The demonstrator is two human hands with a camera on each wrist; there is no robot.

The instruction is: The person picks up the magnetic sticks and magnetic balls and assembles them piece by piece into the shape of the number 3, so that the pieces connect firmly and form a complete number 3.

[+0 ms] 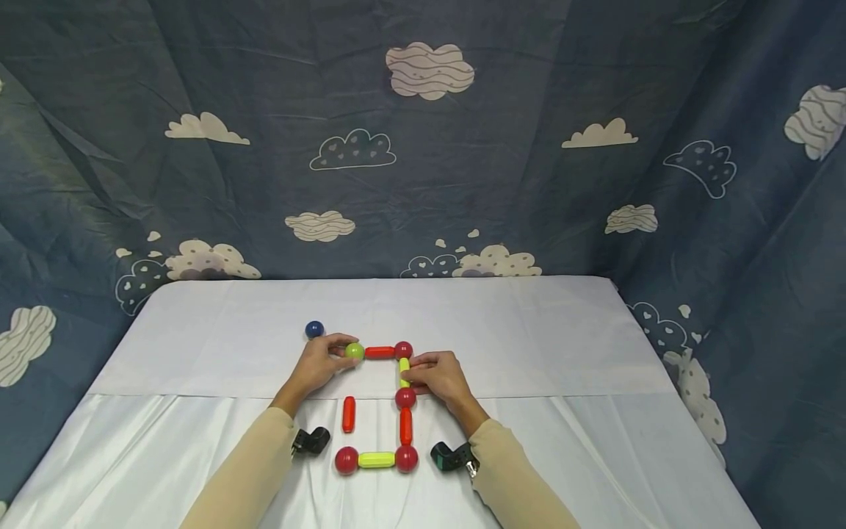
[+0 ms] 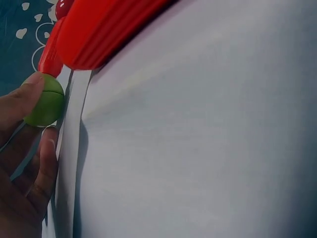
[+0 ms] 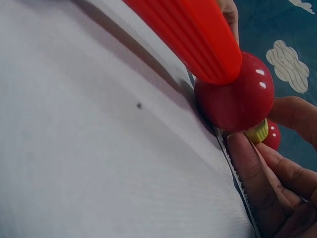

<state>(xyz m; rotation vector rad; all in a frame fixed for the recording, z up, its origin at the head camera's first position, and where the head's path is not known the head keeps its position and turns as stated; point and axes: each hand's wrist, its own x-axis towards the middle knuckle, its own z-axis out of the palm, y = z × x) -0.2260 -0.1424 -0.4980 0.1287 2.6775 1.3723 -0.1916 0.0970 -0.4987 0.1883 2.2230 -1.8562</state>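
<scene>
Between thumb and fingers, my left hand (image 1: 317,367) pinches a green ball (image 1: 355,351) at the left end of a red rod (image 1: 380,353). That rod meets a red ball (image 1: 403,350) at the far corner of a chain of toy rods and balls. My right hand (image 1: 441,378) grips the yellow-green rod (image 1: 405,372) below this corner, its fingers partly hiding it. Nearer me come another red ball (image 1: 405,397), a red rod (image 1: 406,426) and a corner red ball (image 1: 406,458). From there a yellow-green rod (image 1: 377,460) runs left to a red ball (image 1: 346,461).
A loose red rod (image 1: 348,414) lies inside the chain's open left side. Just beyond my left hand sits a blue ball (image 1: 314,329). White cloth (image 1: 562,338) covers the table, with a cloud-patterned curtain (image 1: 502,184) behind it.
</scene>
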